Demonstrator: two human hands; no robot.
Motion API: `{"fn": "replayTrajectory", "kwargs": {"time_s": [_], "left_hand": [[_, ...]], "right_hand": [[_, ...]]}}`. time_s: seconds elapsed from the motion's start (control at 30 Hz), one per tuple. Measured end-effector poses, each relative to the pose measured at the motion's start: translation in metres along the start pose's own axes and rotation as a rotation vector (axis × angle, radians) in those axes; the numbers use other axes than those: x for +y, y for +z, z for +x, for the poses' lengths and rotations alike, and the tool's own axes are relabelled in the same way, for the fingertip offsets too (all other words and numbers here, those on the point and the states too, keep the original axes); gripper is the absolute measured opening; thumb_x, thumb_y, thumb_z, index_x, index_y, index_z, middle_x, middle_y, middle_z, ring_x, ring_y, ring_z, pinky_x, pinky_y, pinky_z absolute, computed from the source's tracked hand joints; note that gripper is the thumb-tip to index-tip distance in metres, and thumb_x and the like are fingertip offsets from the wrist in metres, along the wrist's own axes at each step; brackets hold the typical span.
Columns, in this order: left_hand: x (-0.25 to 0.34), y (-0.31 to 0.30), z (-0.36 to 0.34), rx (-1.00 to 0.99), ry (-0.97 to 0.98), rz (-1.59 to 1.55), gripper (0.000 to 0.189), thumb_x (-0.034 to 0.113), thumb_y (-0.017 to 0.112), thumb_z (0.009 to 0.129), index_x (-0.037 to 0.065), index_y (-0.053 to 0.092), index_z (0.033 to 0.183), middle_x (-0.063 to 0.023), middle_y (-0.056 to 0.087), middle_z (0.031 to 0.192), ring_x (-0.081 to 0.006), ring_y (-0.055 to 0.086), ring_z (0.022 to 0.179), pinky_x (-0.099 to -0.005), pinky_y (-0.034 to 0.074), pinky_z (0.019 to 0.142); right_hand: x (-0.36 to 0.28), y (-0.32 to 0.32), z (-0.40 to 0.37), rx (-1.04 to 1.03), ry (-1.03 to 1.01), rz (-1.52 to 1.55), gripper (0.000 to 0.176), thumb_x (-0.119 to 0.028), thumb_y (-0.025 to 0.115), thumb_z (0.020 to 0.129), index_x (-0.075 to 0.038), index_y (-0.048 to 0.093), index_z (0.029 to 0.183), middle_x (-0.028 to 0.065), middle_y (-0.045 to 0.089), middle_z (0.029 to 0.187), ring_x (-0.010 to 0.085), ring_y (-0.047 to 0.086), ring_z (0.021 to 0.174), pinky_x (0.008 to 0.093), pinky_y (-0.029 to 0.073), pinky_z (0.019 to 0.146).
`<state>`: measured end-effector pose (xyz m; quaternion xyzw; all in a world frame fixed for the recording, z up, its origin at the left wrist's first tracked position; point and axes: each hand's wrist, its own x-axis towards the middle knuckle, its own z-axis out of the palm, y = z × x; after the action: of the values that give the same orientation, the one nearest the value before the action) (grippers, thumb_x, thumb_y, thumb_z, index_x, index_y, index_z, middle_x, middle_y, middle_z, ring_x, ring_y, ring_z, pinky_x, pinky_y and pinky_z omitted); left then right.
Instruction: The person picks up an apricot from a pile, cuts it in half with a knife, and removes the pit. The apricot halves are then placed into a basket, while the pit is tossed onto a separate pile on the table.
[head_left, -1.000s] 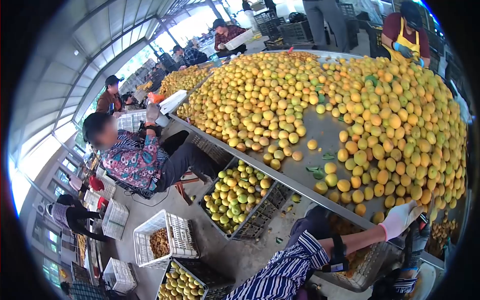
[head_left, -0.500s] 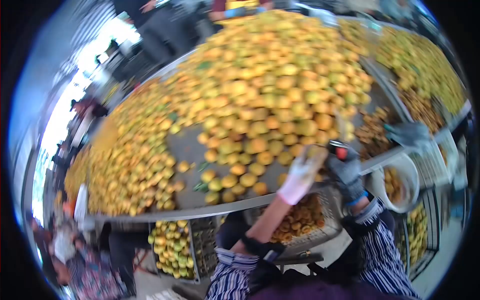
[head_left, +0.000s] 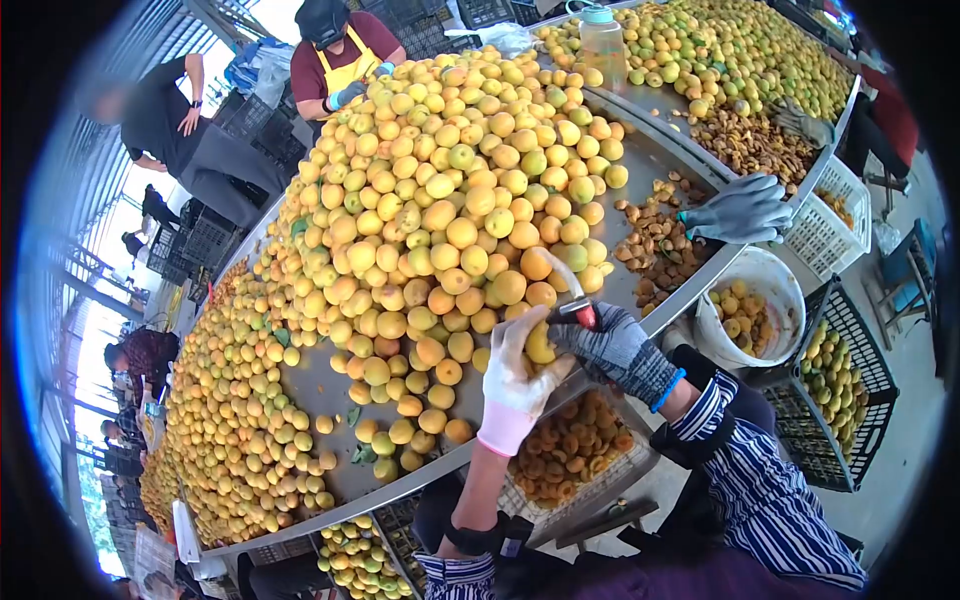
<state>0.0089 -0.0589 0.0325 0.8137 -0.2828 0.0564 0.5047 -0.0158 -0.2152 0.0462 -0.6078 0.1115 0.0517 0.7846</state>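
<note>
My left hand [head_left: 519,381], in a white glove with a pink cuff, is closed around a yellow apricot [head_left: 540,345]. My right hand [head_left: 622,352], in a grey knit glove with a blue edge, grips a small knife [head_left: 576,314] with a red and black handle. Its pale curved blade points up and away, over the fruit pile. Both hands are close together above the table's front edge. Beyond them rises a large heap of whole apricots [head_left: 430,215]. Below the hands, a crate holds halved apricots [head_left: 570,448].
A grey glove [head_left: 740,210] lies on the metal rim, beside a pile of brown scraps [head_left: 660,240]. At right stand a white bucket [head_left: 708,325] with cut fruit and a black crate [head_left: 868,440]. A water bottle [head_left: 603,52] stands farther back. A co-worker in a yellow apron [head_left: 348,70] works opposite.
The view has turned and become sharper, so the table and its fruit appear tilted. My hands appear farther left in view, and the apricot in my left hand now shows clearly.
</note>
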Motion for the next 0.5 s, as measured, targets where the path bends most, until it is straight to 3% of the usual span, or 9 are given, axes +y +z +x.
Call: {"fn": "replayTrajectory", "kwargs": {"time_s": [0.07, 0.13, 0.17, 0.2, 0.23, 0.27, 0.33, 0.43, 0.5], "left_hand": [[0.001, 0.006, -0.001, 0.053, -0.073, -0.025, 0.06, 0.012, 0.073, 0.064, 0.006, 0.052, 0.12, -0.015, 0.053, 0.11, -0.031, 0.052, 0.101, -0.0372, 0.045, 0.088], [-0.001, -0.001, 0.0, 0.003, -0.036, 0.151, 0.057, 0.016, 0.071, 0.067, 0.007, 0.052, 0.12, -0.0164, 0.056, 0.108, -0.0333, 0.053, 0.103, -0.0397, 0.045, 0.088], [-0.001, -0.003, -0.003, 0.005, 0.012, 0.15, 0.057, 0.018, 0.07, 0.068, 0.007, 0.052, 0.121, -0.0174, 0.057, 0.109, -0.0343, 0.053, 0.103, -0.0403, 0.045, 0.088], [-0.001, -0.004, -0.006, 0.028, 0.049, 0.181, 0.056, 0.02, 0.068, 0.069, 0.007, 0.052, 0.121, -0.0185, 0.057, 0.11, -0.0353, 0.053, 0.104, -0.041, 0.044, 0.088], [0.004, -0.009, -0.004, -0.003, 0.007, 0.189, 0.057, 0.02, 0.069, 0.068, 0.006, 0.051, 0.12, -0.0168, 0.057, 0.111, -0.0337, 0.055, 0.101, -0.0396, 0.044, 0.089], [-0.005, -0.005, -0.01, 0.007, -0.029, 0.104, 0.058, 0.02, 0.07, 0.068, 0.004, 0.05, 0.12, -0.0178, 0.057, 0.112, -0.0344, 0.054, 0.103, -0.0399, 0.043, 0.09], [-0.024, 0.004, -0.014, 0.061, 0.009, 0.062, 0.061, 0.022, 0.073, 0.066, 0.007, 0.05, 0.121, -0.0192, 0.055, 0.113, -0.0362, 0.053, 0.106, -0.0397, 0.043, 0.089], [0.006, -0.029, -0.014, 0.015, -0.112, 0.072, 0.064, 0.021, 0.075, 0.064, 0.006, 0.05, 0.121, -0.0202, 0.052, 0.113, -0.0383, 0.053, 0.103, -0.0413, 0.044, 0.087], [0.013, -0.033, -0.017, -0.069, -0.132, 0.042, 0.067, 0.02, 0.077, 0.062, 0.004, 0.049, 0.12, -0.0208, 0.051, 0.111, -0.0395, 0.053, 0.101, -0.043, 0.044, 0.084]], "right_hand": [[0.01, 0.006, 0.004, -0.02, -0.131, -0.123, 0.024, -0.025, 0.069, 0.082, -0.008, 0.064, 0.099, -0.0041, 0.057, 0.07, 0.0031, 0.047, 0.054, 0.0191, 0.04, 0.049], [0.01, 0.003, 0.001, -0.023, -0.004, -0.182, 0.021, -0.022, 0.07, 0.081, -0.007, 0.065, 0.094, -0.0039, 0.058, 0.071, 0.0035, 0.049, 0.063, 0.0213, 0.042, 0.055], [0.013, 0.0, 0.006, 0.001, -0.079, -0.438, 0.022, -0.022, 0.07, 0.08, -0.006, 0.065, 0.092, -0.0033, 0.059, 0.074, 0.0058, 0.05, 0.066, 0.025, 0.044, 0.058], [0.019, -0.001, 0.008, -0.034, -0.018, -0.229, 0.025, -0.023, 0.07, 0.079, -0.005, 0.066, 0.095, 0.0003, 0.062, 0.08, 0.0086, 0.054, 0.074, 0.0272, 0.048, 0.066], [0.02, -0.006, 0.014, -0.114, 0.029, -0.224, 0.022, -0.019, 0.068, 0.08, -0.004, 0.066, 0.097, 0.0018, 0.063, 0.082, 0.0104, 0.057, 0.075, 0.0275, 0.049, 0.065], [0.025, -0.003, 0.014, -0.147, 0.01, 0.032, 0.022, -0.015, 0.066, 0.079, -0.004, 0.064, 0.098, 0.0027, 0.063, 0.085, 0.0119, 0.059, 0.074, 0.0272, 0.05, 0.066], [0.019, 0.004, 0.012, -0.193, 0.021, 0.168, 0.024, -0.01, 0.065, 0.079, -0.004, 0.06, 0.102, 0.0015, 0.061, 0.084, 0.012, 0.059, 0.073, 0.0265, 0.05, 0.065], [0.021, 0.008, 0.016, -0.294, -0.058, 0.181, 0.03, -0.011, 0.065, 0.078, -0.005, 0.058, 0.107, 0.0029, 0.061, 0.085, 0.0134, 0.061, 0.074, 0.0262, 0.051, 0.065], [0.013, 0.005, 0.004, -0.398, 0.156, 0.268, 0.04, -0.01, 0.06, 0.08, -0.005, 0.048, 0.118, 0.008, 0.058, 0.107, 0.02, 0.06, 0.095, 0.0301, 0.05, 0.08]]}}
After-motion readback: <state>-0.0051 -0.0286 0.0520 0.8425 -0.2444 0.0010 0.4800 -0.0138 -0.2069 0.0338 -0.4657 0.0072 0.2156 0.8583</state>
